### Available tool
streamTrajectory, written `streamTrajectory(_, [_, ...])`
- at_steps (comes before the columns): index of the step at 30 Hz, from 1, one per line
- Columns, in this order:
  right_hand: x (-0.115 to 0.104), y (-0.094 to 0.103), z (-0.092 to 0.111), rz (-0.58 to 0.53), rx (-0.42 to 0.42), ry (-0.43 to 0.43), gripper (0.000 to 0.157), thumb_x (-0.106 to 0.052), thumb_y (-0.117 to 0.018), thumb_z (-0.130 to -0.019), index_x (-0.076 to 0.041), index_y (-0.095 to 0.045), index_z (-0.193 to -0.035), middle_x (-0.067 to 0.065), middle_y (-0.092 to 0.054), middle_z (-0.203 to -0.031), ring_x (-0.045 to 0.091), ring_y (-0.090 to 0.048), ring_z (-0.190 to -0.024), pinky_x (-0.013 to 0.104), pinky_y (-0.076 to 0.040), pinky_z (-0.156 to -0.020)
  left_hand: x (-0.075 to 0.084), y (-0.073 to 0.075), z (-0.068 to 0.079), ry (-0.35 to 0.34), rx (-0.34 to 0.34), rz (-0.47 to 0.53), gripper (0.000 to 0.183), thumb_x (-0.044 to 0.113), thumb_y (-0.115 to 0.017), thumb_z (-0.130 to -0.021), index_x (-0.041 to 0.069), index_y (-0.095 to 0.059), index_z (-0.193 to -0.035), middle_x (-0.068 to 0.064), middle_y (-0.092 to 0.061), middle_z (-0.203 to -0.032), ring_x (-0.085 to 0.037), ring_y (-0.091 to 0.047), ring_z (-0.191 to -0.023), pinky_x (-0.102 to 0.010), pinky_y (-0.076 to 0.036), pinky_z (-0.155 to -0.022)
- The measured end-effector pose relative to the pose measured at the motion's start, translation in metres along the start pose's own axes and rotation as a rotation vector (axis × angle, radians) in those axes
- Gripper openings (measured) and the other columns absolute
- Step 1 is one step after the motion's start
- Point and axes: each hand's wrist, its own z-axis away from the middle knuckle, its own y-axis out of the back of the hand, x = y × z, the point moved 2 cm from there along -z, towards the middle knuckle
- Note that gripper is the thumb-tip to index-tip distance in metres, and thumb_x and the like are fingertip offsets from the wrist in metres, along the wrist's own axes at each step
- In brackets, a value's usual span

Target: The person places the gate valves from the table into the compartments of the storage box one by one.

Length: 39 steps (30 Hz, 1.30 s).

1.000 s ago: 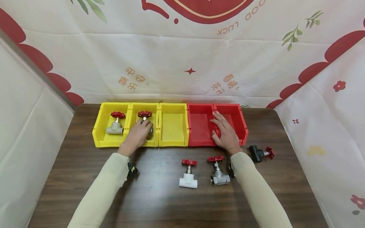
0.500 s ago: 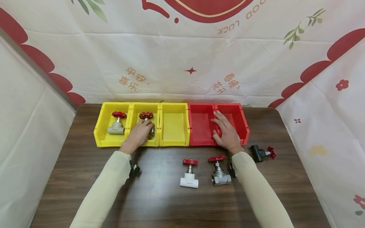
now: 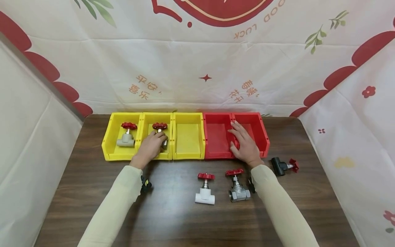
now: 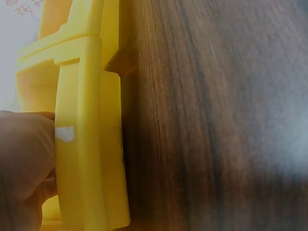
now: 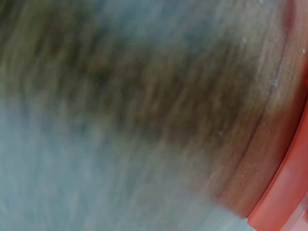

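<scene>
In the head view my left hand [image 3: 151, 146] reaches into the second yellow bin [image 3: 148, 117] and grips a metal valve with a red handwheel [image 3: 159, 126]. Its curled fingers hide most of the valve body. The left wrist view shows the left hand [image 4: 24, 161] behind the bin's front lip [image 4: 89, 144]. My right hand [image 3: 246, 145] lies over the divider between the two red bins, its fingers extended and the thumb apart. A rounded red part [image 3: 236, 141] shows between thumb and fingers. The right wrist view shows blurred table and a red bin edge [image 5: 284, 192].
A grey valve [image 3: 126, 140] sits in the leftmost yellow bin. On the brown table [image 3: 172, 219] stand a white valve [image 3: 205, 196] and a metal valve [image 3: 239, 195]. A black valve [image 3: 279, 167] lies right of the red bins. A printed cloth [image 3: 185, 55] rises behind.
Within its bin, the valve under my left hand has shifted slightly to the right, the hand with it. My right hand keeps its place. The head view has moved a little.
</scene>
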Motion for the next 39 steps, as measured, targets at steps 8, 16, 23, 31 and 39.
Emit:
streamTrajectory(8, [0.001,-0.001,0.0,-0.003,0.0,-0.009,0.058,-0.017,-0.067,-0.074,-0.009,-0.054,-0.131,0.001,-0.031,-0.153,0.022,-0.023,-0.141,0.048,-0.037,-0.103,0.001,0.0,0.004,0.076,0.009,0.038,0.042,0.002,-0.072,-0.081,0.001,-0.063,-0.122,-0.014,-0.058,-0.126,-0.035,-0.053,-0.105,-0.045,-0.046,-0.09])
streamTrajectory(16, [-0.003,0.002,-0.001,-0.012,0.012,-0.002,0.058,-0.018,-0.067,-0.074,-0.007,-0.054,-0.13,0.004,-0.033,-0.152,0.024,-0.025,-0.141,0.05,-0.039,-0.101,0.01,0.008,0.014,0.146,0.084,0.113,0.038,0.012,-0.073,-0.085,0.002,-0.063,-0.12,-0.017,-0.055,-0.13,-0.039,-0.05,-0.114,-0.053,-0.042,-0.094])
streamTrajectory(23, [-0.001,0.001,-0.001,0.005,0.003,-0.01,0.06,-0.016,-0.07,-0.073,-0.008,-0.054,-0.13,0.003,-0.032,-0.153,0.023,-0.024,-0.141,0.05,-0.039,-0.101,0.02,0.01,0.028,0.16,0.221,0.118,0.036,0.013,-0.073,-0.084,0.002,-0.065,-0.117,-0.018,-0.058,-0.126,-0.039,-0.052,-0.112,-0.053,-0.044,-0.091])
streamTrajectory(31, [-0.001,-0.001,-0.002,-0.006,-0.016,-0.034,0.064,-0.016,-0.073,-0.071,-0.007,-0.054,-0.131,0.003,-0.031,-0.154,0.025,-0.024,-0.141,0.054,-0.039,-0.099,0.039,0.009,0.043,0.143,0.412,0.11,0.036,0.013,-0.075,-0.082,0.001,-0.064,-0.114,-0.017,-0.061,-0.117,-0.038,-0.053,-0.106,-0.051,-0.044,-0.086])
streamTrajectory(39, [0.001,-0.003,-0.001,-0.009,-0.01,-0.03,0.063,-0.017,-0.072,-0.072,-0.007,-0.053,-0.132,0.002,-0.03,-0.154,0.025,-0.024,-0.141,0.053,-0.038,-0.1,0.072,0.019,0.053,0.097,0.549,0.264,0.031,0.006,-0.073,-0.082,-0.002,-0.064,-0.11,-0.018,-0.061,-0.112,-0.035,-0.055,-0.105,-0.05,-0.044,-0.088])
